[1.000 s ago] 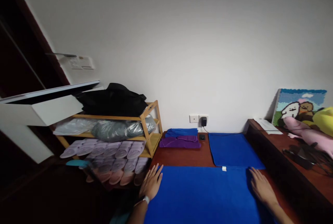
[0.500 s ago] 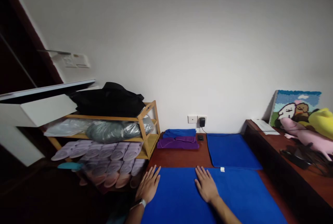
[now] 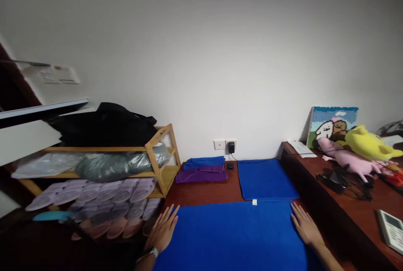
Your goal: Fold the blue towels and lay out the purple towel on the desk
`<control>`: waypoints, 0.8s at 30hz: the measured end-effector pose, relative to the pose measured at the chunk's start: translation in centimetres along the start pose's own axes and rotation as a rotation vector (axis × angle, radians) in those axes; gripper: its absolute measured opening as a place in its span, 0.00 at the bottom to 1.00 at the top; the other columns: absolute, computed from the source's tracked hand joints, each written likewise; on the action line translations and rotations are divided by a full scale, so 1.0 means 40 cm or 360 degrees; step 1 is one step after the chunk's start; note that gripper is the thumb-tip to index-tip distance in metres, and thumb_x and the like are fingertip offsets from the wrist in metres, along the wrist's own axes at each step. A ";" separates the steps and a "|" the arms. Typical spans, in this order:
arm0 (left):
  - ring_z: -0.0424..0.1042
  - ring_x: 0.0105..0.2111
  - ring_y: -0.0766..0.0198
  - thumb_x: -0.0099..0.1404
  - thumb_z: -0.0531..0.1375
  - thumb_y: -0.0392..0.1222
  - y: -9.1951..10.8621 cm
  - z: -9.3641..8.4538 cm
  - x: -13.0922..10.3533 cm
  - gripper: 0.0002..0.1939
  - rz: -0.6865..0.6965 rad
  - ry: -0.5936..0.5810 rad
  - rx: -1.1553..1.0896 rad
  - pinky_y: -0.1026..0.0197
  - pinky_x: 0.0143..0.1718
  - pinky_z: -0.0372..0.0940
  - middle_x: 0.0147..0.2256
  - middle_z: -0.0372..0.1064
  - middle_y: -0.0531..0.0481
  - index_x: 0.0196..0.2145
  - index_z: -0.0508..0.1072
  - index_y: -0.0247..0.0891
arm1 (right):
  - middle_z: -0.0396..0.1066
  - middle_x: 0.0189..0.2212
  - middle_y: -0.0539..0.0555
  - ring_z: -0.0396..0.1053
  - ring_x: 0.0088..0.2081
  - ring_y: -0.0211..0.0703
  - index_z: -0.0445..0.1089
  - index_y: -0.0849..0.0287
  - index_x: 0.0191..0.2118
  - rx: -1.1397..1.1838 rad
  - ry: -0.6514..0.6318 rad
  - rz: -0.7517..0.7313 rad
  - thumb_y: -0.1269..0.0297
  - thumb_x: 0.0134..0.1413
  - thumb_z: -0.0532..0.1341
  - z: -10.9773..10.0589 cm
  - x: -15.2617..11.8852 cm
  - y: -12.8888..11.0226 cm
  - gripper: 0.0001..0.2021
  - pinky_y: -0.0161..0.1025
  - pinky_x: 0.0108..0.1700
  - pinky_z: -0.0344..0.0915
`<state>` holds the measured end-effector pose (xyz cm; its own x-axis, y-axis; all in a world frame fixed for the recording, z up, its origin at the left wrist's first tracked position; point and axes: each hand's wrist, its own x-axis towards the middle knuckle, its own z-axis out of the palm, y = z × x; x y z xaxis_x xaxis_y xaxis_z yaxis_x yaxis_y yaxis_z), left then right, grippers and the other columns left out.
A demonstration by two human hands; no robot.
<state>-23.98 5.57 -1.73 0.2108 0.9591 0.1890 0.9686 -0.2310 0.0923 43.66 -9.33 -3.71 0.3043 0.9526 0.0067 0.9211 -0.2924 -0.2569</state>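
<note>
A large blue cloth [image 3: 233,233] lies spread flat on the red-brown table [image 3: 201,193], with a small white tag at its far edge. My left hand [image 3: 163,227] rests flat on the cloth's left edge, fingers apart, a watch on the wrist. On the cloth's far right corner lies my right hand [image 3: 306,225], its fingers spread and holding nothing. Just beyond the cloth is a folded blue cloth [image 3: 267,178]. Further left, near the wall, a folded purple cloth [image 3: 203,174] sits in front of another blue cloth [image 3: 204,162].
A wooden rack [image 3: 162,170] at the left bears a black bag [image 3: 103,126], plastic-wrapped items and several slippers. On the raised surface at the right are a pink plush [image 3: 346,160], a yellow plush [image 3: 368,143], a picture, cables and a calculator [image 3: 392,229]. A black plug [image 3: 231,147] is in the wall.
My right hand has moved right across the large cloth, from its middle to its far right corner. My left hand stays at the left edge. The view has turned to the right.
</note>
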 end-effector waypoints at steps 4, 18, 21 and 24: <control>0.53 0.70 0.57 0.75 0.42 0.51 0.007 -0.016 0.001 0.29 0.0007 -0.0004 0.0040 0.46 0.69 0.50 0.70 0.54 0.50 0.70 0.58 0.46 | 0.48 0.73 0.52 0.44 0.73 0.48 0.51 0.56 0.72 -0.0047 0.0030 -0.0010 0.46 0.65 0.38 0.009 -0.003 0.004 0.35 0.53 0.73 0.42; 0.56 0.69 0.54 0.77 0.45 0.52 0.244 -0.067 -0.155 0.25 0.0323 0.0101 -0.0213 0.46 0.69 0.54 0.69 0.57 0.53 0.67 0.63 0.52 | 0.50 0.72 0.52 0.43 0.73 0.48 0.53 0.56 0.71 0.0251 0.0033 -0.0560 0.51 0.70 0.39 -0.051 -0.178 -0.546 0.31 0.54 0.73 0.39; 0.53 0.70 0.54 0.77 0.46 0.53 0.267 -0.055 -0.226 0.26 0.0374 0.0027 -0.0211 0.44 0.70 0.52 0.71 0.53 0.54 0.69 0.57 0.56 | 0.47 0.73 0.51 0.41 0.74 0.49 0.49 0.55 0.73 0.0397 -0.0186 -0.0827 0.51 0.70 0.41 -0.011 -0.262 -0.798 0.31 0.54 0.73 0.39; 0.52 0.70 0.53 0.77 0.46 0.53 0.257 -0.050 -0.267 0.27 0.0367 -0.0041 -0.0194 0.43 0.70 0.51 0.71 0.52 0.53 0.71 0.52 0.57 | 0.46 0.73 0.52 0.40 0.74 0.51 0.48 0.54 0.73 0.0447 -0.0299 -0.0855 0.51 0.69 0.43 0.043 -0.318 -0.956 0.31 0.57 0.73 0.38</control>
<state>-16.55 -7.36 -0.84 0.4288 0.8823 0.1942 0.8719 -0.4604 0.1669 4.17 -10.11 4.36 -0.2541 0.9663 0.0417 0.8269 0.2394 -0.5088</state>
